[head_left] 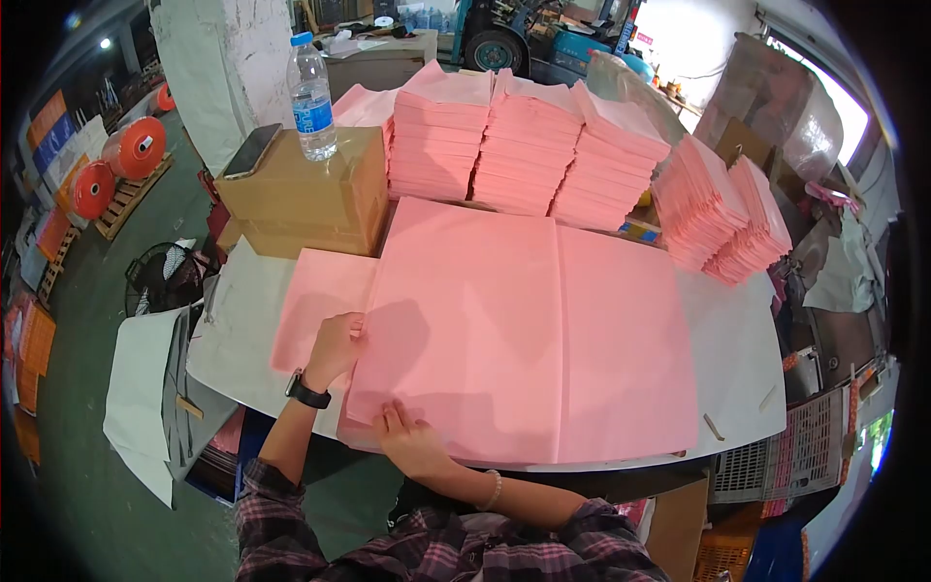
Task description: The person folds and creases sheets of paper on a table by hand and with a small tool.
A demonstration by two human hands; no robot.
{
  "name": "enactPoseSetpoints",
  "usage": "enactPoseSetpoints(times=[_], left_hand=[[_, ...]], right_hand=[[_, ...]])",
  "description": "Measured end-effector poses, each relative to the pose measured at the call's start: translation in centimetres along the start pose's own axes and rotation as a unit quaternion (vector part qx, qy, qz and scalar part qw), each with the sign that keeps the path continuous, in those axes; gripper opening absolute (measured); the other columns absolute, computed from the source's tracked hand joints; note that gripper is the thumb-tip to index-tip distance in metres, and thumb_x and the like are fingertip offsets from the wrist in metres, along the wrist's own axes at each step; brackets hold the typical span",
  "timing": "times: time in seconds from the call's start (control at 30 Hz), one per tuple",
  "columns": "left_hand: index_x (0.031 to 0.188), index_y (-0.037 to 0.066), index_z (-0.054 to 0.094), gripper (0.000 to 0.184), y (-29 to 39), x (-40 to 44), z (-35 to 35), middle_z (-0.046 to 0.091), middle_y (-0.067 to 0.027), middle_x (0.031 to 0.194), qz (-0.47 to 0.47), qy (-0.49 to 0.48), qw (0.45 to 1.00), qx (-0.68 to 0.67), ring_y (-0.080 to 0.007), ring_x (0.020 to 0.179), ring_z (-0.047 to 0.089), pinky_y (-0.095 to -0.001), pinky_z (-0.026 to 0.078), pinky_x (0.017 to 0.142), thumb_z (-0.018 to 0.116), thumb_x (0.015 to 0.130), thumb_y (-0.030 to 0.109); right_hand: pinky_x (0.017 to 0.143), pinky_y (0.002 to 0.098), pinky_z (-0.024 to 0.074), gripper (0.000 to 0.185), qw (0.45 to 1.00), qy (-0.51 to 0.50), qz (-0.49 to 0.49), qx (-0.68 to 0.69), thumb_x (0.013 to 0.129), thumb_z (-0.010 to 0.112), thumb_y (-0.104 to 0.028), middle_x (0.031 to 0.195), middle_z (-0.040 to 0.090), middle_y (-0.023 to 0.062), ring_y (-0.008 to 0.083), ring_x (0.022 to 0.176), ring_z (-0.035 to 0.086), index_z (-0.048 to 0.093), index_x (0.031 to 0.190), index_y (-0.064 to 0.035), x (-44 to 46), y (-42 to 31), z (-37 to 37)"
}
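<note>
A large pink sheet (465,320) lies across the table in front of me, with a raised fold line running front to back right of its middle. At its left edge my left hand (337,349), wearing a black watch, is closed with curled fingers on that edge. My right hand (412,441), with a beaded bracelet at the wrist, rests on the sheet's front left corner, fingers apart and pressed lightly down. A smaller folded pink piece (325,291) lies left of the sheet, partly behind my left hand. Whether more layers lie under the large sheet is hard to see.
Tall stacks of folded pink sheets (529,145) line the table's back, with smaller leaning stacks (703,204) at right. A cardboard box (310,194) holds a phone (253,151) and a water bottle (312,107). The white table (742,339) has a curved front edge.
</note>
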State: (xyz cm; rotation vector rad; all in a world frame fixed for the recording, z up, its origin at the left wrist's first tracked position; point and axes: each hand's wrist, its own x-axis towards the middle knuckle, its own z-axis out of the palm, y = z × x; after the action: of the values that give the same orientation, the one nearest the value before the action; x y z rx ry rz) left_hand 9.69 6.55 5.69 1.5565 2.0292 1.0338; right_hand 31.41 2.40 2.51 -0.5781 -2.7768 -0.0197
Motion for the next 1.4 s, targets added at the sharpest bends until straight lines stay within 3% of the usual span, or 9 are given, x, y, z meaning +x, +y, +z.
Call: enactPoseSetpoints(times=[0.7,0.83,0.97,1.0,1.03,1.1,1.17,1.27,1.4], left_hand=[[0.113,-0.003,0.065,0.039,0.3,-0.4,0.4,0.069,-0.0212,0.105,0.014,-0.024,0.996,0.084,-0.0320,0.092,0.069,-0.0350,0.058,0.077,0.063,0.074,-0.005],[0.112,0.000,0.065,0.040,2.4,-0.6,0.6,0.066,-0.0195,0.106,0.144,0.099,0.955,0.239,-0.0342,0.098,0.064,-0.0407,0.054,0.085,0.063,0.073,-0.006],[0.108,0.003,0.065,0.034,0.9,0.9,1.1,0.062,-0.0180,0.107,0.276,-0.084,0.936,0.202,-0.0357,0.098,0.058,-0.0449,0.050,0.087,0.062,0.075,-0.001],[0.106,0.002,0.064,0.030,1.6,1.4,1.7,0.061,-0.0182,0.106,0.249,-0.103,0.937,0.222,-0.0354,0.096,0.058,-0.0446,0.050,0.084,0.063,0.077,0.003],[0.104,0.001,0.063,0.026,2.1,1.1,1.8,0.060,-0.0184,0.105,0.214,-0.116,0.938,0.245,-0.0350,0.095,0.059,-0.0444,0.051,0.082,0.063,0.078,0.006],[0.102,0.000,0.063,0.024,3.3,0.7,2.1,0.059,-0.0185,0.104,0.183,-0.129,0.938,0.265,-0.0347,0.093,0.059,-0.0441,0.051,0.080,0.063,0.080,0.010],[0.102,-0.002,0.062,0.030,5.6,0.3,2.4,0.058,-0.0195,0.107,0.117,-0.148,0.932,0.309,-0.0349,0.093,0.059,-0.0437,0.052,0.079,0.065,0.082,0.019],[0.102,-0.005,0.060,0.041,6.2,-0.1,3.5,0.058,-0.0203,0.107,0.086,-0.137,0.927,0.338,-0.0352,0.093,0.060,-0.0434,0.052,0.078,0.070,0.081,0.029],[0.105,-0.005,0.059,0.052,6.3,-0.4,4.1,0.058,-0.0203,0.106,0.073,-0.111,0.937,0.324,-0.0356,0.092,0.060,-0.0430,0.053,0.078,0.075,0.077,0.036]], right_hand=[[0.058,0.0309,0.0572,0.024,0.999,0.044,0.008,-0.017,0.082,0.055,-0.016,0.111,0.065,0.0176,0.0250,0.105,0.067,0.059,0.100,-0.0005,0.5,-1.1,0.9],[0.054,0.0297,0.0557,0.026,0.998,0.054,0.009,-0.038,0.081,0.056,-0.015,0.111,0.065,0.0175,0.0248,0.103,0.067,0.059,0.101,0.0000,0.2,-1.5,0.8],[0.059,0.0372,0.0557,0.030,0.994,0.050,-0.089,-0.049,0.084,0.056,-0.019,0.109,0.064,0.0217,0.0298,0.099,0.067,0.059,0.105,0.0012,-2.2,-1.5,-4.3],[0.064,0.0412,0.0546,0.031,0.970,-0.163,-0.093,0.154,0.086,0.055,-0.022,0.108,0.064,0.0238,0.0336,0.096,0.067,0.058,0.107,0.0010,-1.9,0.4,-8.3],[0.070,0.0453,0.0535,0.033,0.860,-0.358,-0.096,0.349,0.089,0.054,-0.025,0.107,0.063,0.0258,0.0373,0.092,0.066,0.058,0.109,0.0009,-1.6,2.5,-10.8],[0.081,0.0484,0.0498,0.035,0.901,-0.319,0.069,0.287,0.093,0.050,-0.031,0.104,0.062,0.0268,0.0421,0.092,0.063,0.058,0.110,-0.0010,-1.5,7.4,-10.1],[0.079,0.0463,0.0494,0.025,0.963,-0.088,0.123,0.225,0.094,0.051,-0.021,0.098,0.064,0.0198,0.0397,0.095,0.062,0.058,0.108,-0.0016,-1.2,14.8,-7.8],[0.076,0.0416,0.0501,0.014,0.933,0.015,0.274,0.233,0.088,0.060,-0.014,0.094,0.065,0.0119,0.0306,0.089,0.064,0.064,0.097,-0.0050,0.7,23.6,-7.6],[0.074,0.0400,0.0512,0.009,0.949,0.088,0.278,0.122,0.084,0.063,-0.013,0.090,0.066,0.0108,0.0281,0.087,0.064,0.068,0.087,-0.0058,2.1,35.3,-2.9]])
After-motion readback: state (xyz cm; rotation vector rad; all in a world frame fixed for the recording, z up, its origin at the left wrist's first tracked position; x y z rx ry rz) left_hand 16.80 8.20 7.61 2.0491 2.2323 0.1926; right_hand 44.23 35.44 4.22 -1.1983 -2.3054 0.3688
